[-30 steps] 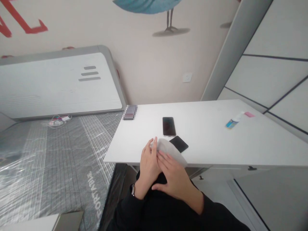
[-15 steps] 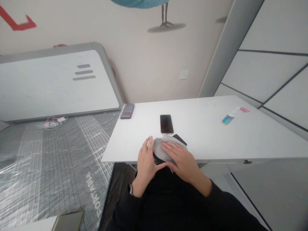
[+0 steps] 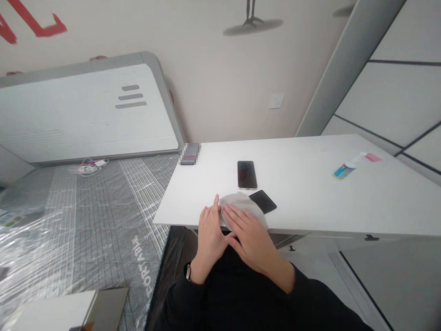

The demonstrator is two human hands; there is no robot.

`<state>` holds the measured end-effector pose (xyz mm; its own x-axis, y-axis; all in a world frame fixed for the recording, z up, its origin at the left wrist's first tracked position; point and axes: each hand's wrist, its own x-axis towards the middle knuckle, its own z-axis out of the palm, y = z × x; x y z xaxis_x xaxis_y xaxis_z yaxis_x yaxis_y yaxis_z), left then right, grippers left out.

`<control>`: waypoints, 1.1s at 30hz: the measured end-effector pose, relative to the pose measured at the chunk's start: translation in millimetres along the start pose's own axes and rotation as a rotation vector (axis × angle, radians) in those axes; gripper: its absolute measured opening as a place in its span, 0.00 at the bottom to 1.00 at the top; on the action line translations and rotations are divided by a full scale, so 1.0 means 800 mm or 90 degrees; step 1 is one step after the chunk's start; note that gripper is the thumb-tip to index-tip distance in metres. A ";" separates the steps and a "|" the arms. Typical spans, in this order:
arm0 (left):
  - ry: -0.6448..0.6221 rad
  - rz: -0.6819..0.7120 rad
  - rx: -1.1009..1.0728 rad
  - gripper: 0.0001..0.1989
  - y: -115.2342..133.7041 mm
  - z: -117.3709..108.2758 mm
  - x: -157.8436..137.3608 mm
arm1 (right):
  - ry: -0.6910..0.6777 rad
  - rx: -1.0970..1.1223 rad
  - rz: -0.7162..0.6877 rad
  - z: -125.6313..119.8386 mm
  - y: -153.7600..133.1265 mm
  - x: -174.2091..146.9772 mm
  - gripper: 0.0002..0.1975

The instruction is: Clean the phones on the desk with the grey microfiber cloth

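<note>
A light grey cloth (image 3: 243, 200) lies bunched at the front edge of the white table. Flat on top of it rests my right hand (image 3: 253, 239), its fingers stretched out and pressing the cloth. My left hand (image 3: 211, 234) stands at the cloth's left side with fingers extended and the index finger raised; the two thumbs meet below. A thin, flat black thing with rounded corners (image 3: 264, 201) shows from under the cloth's right side, the rest of it hidden. Behind the cloth, a smartphone (image 3: 247, 174) lies with its dark screen up.
On the white table (image 3: 296, 184), a spray bottle (image 3: 345, 171) lies on its side at the right, with a pink piece (image 3: 373, 157) beside it. A blurred dark box (image 3: 190, 154) sits at the back left corner. Plastic-covered floor (image 3: 103, 230) extends to the left.
My right hand has shifted slightly left on the cloth, and more of the flat black thing is uncovered. The whole view has turned a little to the left.
</note>
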<state>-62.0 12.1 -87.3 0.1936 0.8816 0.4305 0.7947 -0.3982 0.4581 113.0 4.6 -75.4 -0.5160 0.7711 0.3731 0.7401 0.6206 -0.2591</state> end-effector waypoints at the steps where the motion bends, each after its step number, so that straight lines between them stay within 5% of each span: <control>1: 0.004 -0.004 0.004 0.59 -0.001 0.001 -0.001 | -0.015 0.018 -0.026 0.000 0.001 -0.001 0.29; 8: -0.002 -0.046 -0.034 0.62 0.008 -0.005 0.002 | 0.049 -0.073 0.104 -0.006 0.036 -0.013 0.37; 11: -0.004 -0.038 -0.031 0.60 0.004 -0.005 0.001 | 0.024 -0.023 0.021 0.001 0.013 -0.010 0.44; 14: 0.003 -0.029 -0.030 0.61 0.001 -0.005 0.001 | 0.000 0.009 -0.018 -0.001 0.012 -0.009 0.40; 19: 0.007 -0.034 -0.034 0.60 0.003 -0.003 0.001 | 0.064 -0.065 0.118 -0.005 0.027 -0.013 0.41; 24: 0.011 -0.044 -0.019 0.57 0.000 -0.002 0.000 | -0.002 0.019 -0.010 -0.001 0.010 -0.007 0.45; 29: 0.012 -0.039 -0.026 0.59 0.003 -0.003 0.001 | 0.062 -0.069 0.129 -0.005 0.034 -0.011 0.41; 33: 0.025 -0.042 -0.001 0.51 -0.001 0.004 -0.002 | 0.035 -0.008 0.015 0.005 0.000 -0.006 0.52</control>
<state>-61.0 11.8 -90.3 0.1183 0.8950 0.4300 0.8038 -0.3406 0.4878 114.1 1.3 -80.7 -0.4744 0.7759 0.4158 0.7572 0.6006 -0.2567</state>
